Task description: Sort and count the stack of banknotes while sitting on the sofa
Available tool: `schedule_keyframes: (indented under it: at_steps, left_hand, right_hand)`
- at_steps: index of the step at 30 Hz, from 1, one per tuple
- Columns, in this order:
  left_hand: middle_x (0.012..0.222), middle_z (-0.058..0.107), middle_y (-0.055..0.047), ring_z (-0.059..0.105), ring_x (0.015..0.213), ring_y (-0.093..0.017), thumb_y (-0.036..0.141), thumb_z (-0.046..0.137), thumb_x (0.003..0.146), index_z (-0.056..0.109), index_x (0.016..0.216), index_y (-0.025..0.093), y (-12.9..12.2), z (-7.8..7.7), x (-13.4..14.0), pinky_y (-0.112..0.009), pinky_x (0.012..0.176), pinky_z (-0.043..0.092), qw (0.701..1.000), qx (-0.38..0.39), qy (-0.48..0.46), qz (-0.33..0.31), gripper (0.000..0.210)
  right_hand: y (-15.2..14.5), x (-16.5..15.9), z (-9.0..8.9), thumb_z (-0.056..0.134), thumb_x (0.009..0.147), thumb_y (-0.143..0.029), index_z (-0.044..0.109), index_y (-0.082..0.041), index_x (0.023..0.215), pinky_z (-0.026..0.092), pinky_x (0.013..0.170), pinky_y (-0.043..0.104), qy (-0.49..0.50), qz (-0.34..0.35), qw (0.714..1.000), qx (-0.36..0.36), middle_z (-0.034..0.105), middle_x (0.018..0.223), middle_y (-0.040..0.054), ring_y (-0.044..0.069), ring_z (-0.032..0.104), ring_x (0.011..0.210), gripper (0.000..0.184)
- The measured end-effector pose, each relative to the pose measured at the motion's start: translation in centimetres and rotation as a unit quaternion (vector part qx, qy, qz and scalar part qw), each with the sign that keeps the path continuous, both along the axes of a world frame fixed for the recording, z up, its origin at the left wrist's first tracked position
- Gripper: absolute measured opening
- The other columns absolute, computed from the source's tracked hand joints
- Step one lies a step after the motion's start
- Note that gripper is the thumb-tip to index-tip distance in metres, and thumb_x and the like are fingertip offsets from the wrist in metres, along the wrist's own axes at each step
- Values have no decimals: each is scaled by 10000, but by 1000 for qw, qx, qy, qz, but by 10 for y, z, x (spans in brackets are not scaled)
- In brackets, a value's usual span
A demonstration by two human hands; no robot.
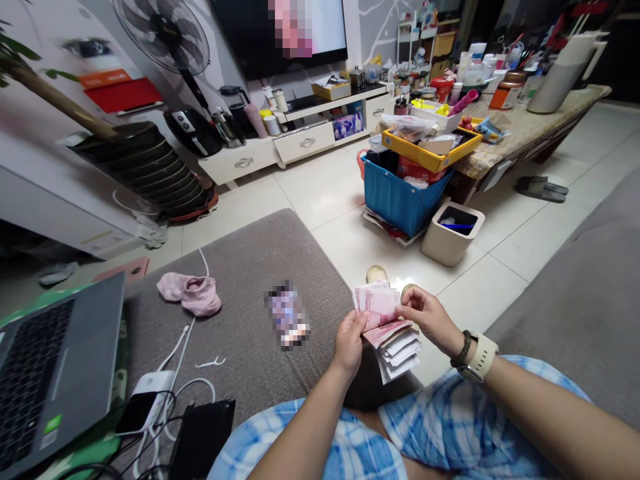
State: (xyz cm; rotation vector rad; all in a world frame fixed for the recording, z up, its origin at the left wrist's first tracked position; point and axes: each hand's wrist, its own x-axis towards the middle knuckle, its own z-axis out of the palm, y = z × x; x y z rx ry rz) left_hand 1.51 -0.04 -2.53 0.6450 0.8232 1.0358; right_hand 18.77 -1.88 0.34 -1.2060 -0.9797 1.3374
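A folded stack of pink banknotes (383,305) is held up over my lap, with white papers or note edges (400,353) fanned out below. My left hand (350,339) is closed on the left side of the stack, thumb on top. At the upper right of the notes, my right hand (427,312) pinches the edge of a banknote between thumb and fingers. A watch (477,360) and a dark bracelet sit on the right wrist. Left of the hands, a phone with a blurred-out screen (287,315) lies on the grey sofa seat (250,267).
Pink socks (197,293), a white power strip (153,390) with cables, a black wallet-like item (200,437) and a laptop (60,373) lie to the left. Ahead stand a blue bin (400,200), a beige trash can (453,233) and a cluttered table (540,110).
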Motion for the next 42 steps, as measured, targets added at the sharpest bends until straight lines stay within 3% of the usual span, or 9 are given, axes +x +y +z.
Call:
schedule_keyframes:
  at_steps: [6, 12, 24, 36, 42]
  left_hand:
    - [934, 744, -90, 679, 930, -249, 362, 761, 695, 699, 914, 150, 0, -2, -1, -381, 887, 488, 1000, 13, 22, -9, 312]
    - [844, 743, -81, 690, 889, -253, 390, 774, 680, 702, 908, 148, 0, 0, 1, -389, 870, 499, 1000, -10, 12, -6, 341]
    - [828, 742, -80, 691, 922, -274, 399, 807, 626, 691, 849, 154, 0, -1, 1, -405, 878, 499, 999, -38, 10, 4, 351]
    - [787, 734, -50, 684, 852, -235, 434, 806, 589, 713, 782, 149, 3, -3, 0, -369, 864, 491, 994, -50, 16, 95, 356]
    - [807, 734, -45, 673, 861, -225, 412, 781, 619, 726, 791, 154, 3, -7, -1, -355, 867, 482, 994, -42, 23, 98, 316]
  right_hand:
    - [0, 0, -1, 788, 676, -431, 548, -186, 731, 380, 591, 260, 4, 6, 1000, -1, 526, 666, -33, 118, 487, 618, 347]
    - [1, 2, -1, 719, 729, -483, 544, -179, 664, 358, 567, 262, -45, 6, 999, 3, 513, 620, -30, 118, 454, 589, 356]
    - [1, 1, -3, 820, 619, -429, 541, -199, 752, 389, 533, 263, 13, -11, 999, -37, 597, 588, -28, 131, 534, 537, 385]
    - [0, -1, 0, 796, 652, -452, 564, -189, 677, 408, 561, 267, -9, 0, 1000, -1, 590, 644, -10, 134, 529, 606, 351]
    - [0, 0, 0, 792, 657, -462, 574, -186, 679, 366, 526, 256, -17, 15, 1000, -1, 556, 627, -21, 116, 473, 571, 352]
